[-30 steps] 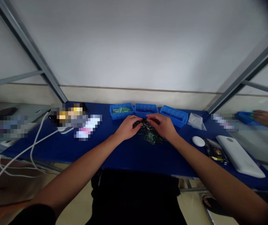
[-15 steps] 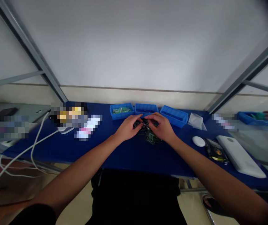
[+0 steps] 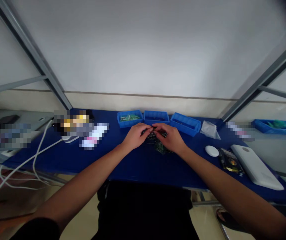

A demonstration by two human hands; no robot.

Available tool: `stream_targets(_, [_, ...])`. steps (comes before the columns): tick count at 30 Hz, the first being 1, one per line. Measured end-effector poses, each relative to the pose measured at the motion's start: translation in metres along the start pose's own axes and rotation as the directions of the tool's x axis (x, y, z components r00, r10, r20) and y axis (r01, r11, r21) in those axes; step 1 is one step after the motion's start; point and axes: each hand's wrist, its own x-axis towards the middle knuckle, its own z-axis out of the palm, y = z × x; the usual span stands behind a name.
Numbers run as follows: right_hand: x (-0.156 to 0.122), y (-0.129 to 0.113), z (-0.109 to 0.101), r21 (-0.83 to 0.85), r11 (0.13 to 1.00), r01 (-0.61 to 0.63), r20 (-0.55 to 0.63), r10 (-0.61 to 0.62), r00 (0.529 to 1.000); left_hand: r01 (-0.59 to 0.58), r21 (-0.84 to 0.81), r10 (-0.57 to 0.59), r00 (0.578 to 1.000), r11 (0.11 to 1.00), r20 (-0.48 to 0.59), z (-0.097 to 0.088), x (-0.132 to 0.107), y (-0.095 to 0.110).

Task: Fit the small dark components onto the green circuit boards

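With my left hand [image 3: 135, 136] and right hand [image 3: 171, 137] meeting fingertip to fingertip, pinched nearly closed on a small dark component [image 3: 154, 130] above the parts pile [image 3: 160, 146] on the blue table [image 3: 137, 163], I should, I judge, grip lightly and keep both wrists steady.

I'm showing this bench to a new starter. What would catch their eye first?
Both hands meet mid-table: the left hand and right hand pinch small dark parts over a green circuit board. Behind them stand three blue trays on the blue table.
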Motion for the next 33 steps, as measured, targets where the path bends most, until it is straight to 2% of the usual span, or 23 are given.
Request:
stream_targets(4, [0.001,-0.004,-0.005,-0.059,0.997,0.052,0.002,-0.052,0.999,0.063,0.001,-0.063,0.998,0.998,-0.030,-0.001,-0.001,0.004])
stream_targets(7, [0.001,-0.004,-0.007,-0.052,0.999,-0.010,-0.074,0.007,0.997,0.137,-0.112,-0.136,0.991,0.984,0.008,-0.002,-0.003,0.006])
stream_targets(11, [0.001,-0.001,-0.006,0.003,0.996,-0.090,-0.123,0.090,0.988,0.095,-0.251,-0.073,0.992,0.963,0.099,0.001,-0.005,0.006])
stream_targets(16, [0.002,-0.001,-0.005,0.002,1.000,0.017,-0.137,-0.016,0.990,0.069,-0.289,-0.036,0.992,0.955,0.118,0.008,-0.004,0.003])
stream_targets(20, [0.003,-0.001,-0.004,-0.011,0.999,0.042,-0.131,-0.043,0.990,0.091,-0.340,-0.068,0.995,0.936,0.078,0.007,-0.003,0.005])
stream_targets(24, [0.002,0.000,-0.003,-0.031,0.996,0.084,-0.044,-0.086,0.995,0.131,-0.274,-0.131,0.991,0.953,0.021,0.003,-0.001,0.004])
stream_targets(26, [0.002,0.000,-0.003,-0.025,0.995,0.094,-0.017,-0.095,0.995,0.135,-0.294,-0.149,0.988,0.946,-0.026,0.003,0.000,0.002])
stream_targets(33, [0.003,-0.003,-0.005,-0.046,0.997,0.068,-0.054,-0.070,0.996,0.181,-0.335,-0.224,0.970,0.925,-0.092,0.004,0.000,0.002])
